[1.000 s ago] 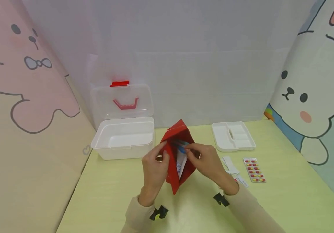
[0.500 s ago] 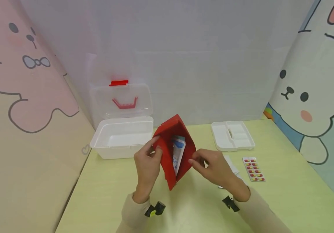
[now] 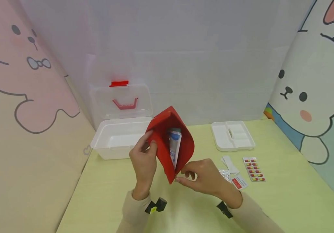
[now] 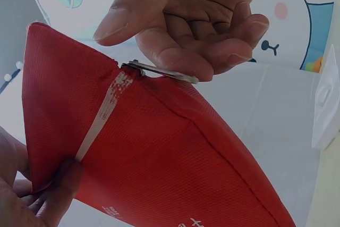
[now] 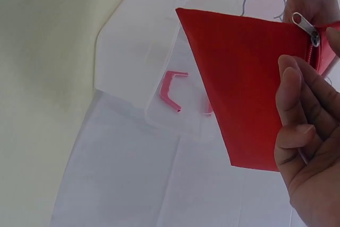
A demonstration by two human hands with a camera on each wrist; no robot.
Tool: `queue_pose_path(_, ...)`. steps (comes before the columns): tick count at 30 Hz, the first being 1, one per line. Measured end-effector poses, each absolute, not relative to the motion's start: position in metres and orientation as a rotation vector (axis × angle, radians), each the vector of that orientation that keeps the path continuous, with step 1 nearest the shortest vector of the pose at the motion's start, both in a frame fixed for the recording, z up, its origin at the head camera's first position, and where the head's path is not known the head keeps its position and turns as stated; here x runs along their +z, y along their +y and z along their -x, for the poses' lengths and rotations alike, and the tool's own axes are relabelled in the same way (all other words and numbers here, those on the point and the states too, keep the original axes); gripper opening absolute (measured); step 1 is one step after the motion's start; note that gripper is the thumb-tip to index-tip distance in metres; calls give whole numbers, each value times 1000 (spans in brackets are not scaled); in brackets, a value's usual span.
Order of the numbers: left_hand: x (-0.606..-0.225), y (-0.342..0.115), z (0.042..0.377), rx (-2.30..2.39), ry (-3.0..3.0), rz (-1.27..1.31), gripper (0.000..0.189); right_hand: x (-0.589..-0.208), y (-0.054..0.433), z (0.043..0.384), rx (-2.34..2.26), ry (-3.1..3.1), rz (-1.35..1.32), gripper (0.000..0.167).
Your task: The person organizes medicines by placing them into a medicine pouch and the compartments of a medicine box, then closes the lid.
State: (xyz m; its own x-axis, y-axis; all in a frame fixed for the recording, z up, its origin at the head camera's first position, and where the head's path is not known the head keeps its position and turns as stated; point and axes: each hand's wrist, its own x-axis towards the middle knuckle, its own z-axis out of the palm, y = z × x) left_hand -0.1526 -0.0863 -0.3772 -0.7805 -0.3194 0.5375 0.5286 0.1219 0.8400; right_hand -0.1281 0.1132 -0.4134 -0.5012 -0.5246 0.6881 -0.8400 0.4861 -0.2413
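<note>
My left hand (image 3: 144,159) pinches one side of a red zip pouch (image 3: 162,152), thumb inside the rim's edge and fingers outside. The pouch is tilted, its mouth gaping toward me. Inside lies a white and blue packet (image 3: 175,145), with its lower part hidden. At the near end of the mouth, my right hand (image 3: 203,177) has its thumb and fingers around the zip's end. The metal zipper pull (image 4: 167,72) sticks out beside the right index fingertip in the left wrist view; thumb and fingers stand apart there. The right wrist view shows those fingers loosely bent beside the red fabric.
Behind on the left stands a white box (image 3: 123,152) with its clear lid (image 3: 126,94) raised. A white divided tray (image 3: 225,137) lies at the back right. Nearer are a capsule blister pack (image 3: 254,169), white strips (image 3: 230,164) and a small red and white packet (image 3: 239,182).
My right hand has left the pouch's right rim and moved down to the near zip end. The pouch and left hand have shifted up and left, and the mouth gapes wider.
</note>
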Motion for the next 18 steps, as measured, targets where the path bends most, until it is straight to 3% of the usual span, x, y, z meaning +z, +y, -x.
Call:
queue_pose_path(11, -373, -84, 153, -1774, -1730, 217, 30, -418, 109, 124, 794, -2232, -1103, 29)
queue_pose_path(18, -369, -83, 147, -1775, -1799, 231, 32, -400, 130, 134, 936, -2098, -1050, 23)
